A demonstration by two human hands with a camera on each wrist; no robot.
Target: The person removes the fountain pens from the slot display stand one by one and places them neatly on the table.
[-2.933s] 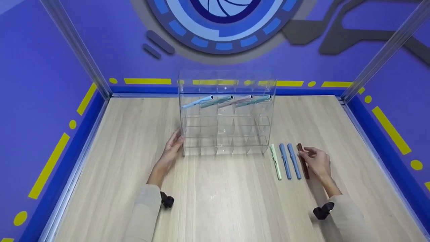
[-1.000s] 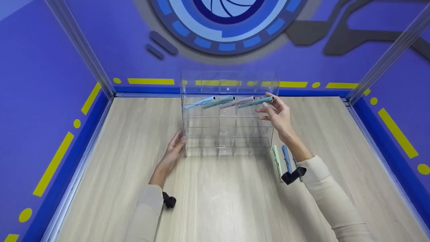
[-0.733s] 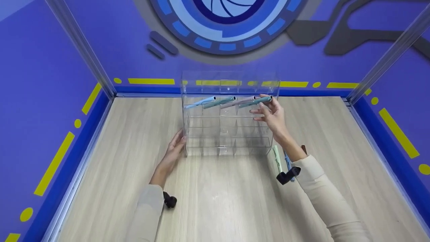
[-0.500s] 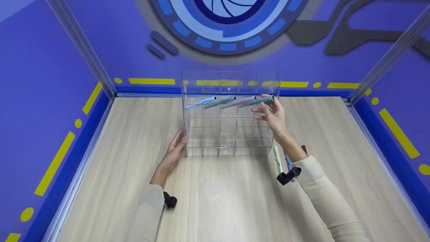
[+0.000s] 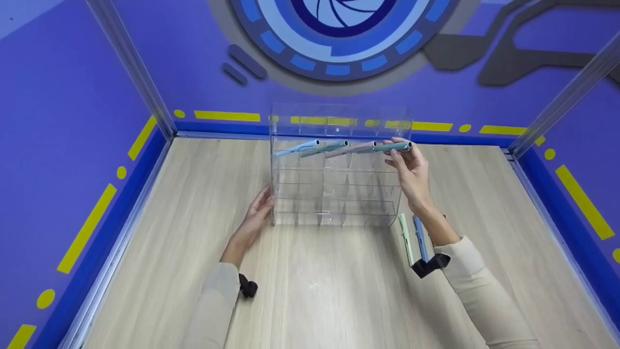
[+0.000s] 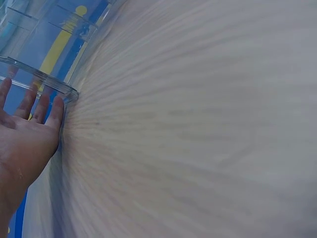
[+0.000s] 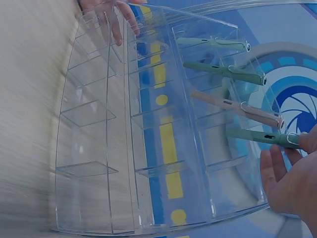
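A clear acrylic rack [image 5: 334, 213] with several compartments stands on the table. My left hand [image 5: 254, 218] touches its left side; in the left wrist view the fingers [image 6: 55, 114] lie extended against the clear panel's edge. My right hand [image 5: 414, 179] pinches a teal pen [image 5: 393, 146] near its capped end, at the upper right of the rack. In the right wrist view the pen's other end overlaps the upper row. Three more pens slant in that row: light blue [image 5: 296, 147], green [image 5: 324, 148] and pinkish [image 5: 352, 149].
A pale green pen [image 5: 406, 240] and a blue pen [image 5: 420, 237] lie on the table [image 5: 310, 300] right of the rack, partly behind the right wrist's camera [image 5: 428, 265]. The right forearm hides what lies beyond them. Blue-purple panels [image 5: 63, 97] enclose the table.
My right hand has gone from the brown pen on the table up to the teal pen in the rack, and has lately drawn it slightly right. My left hand stays at the rack's side.
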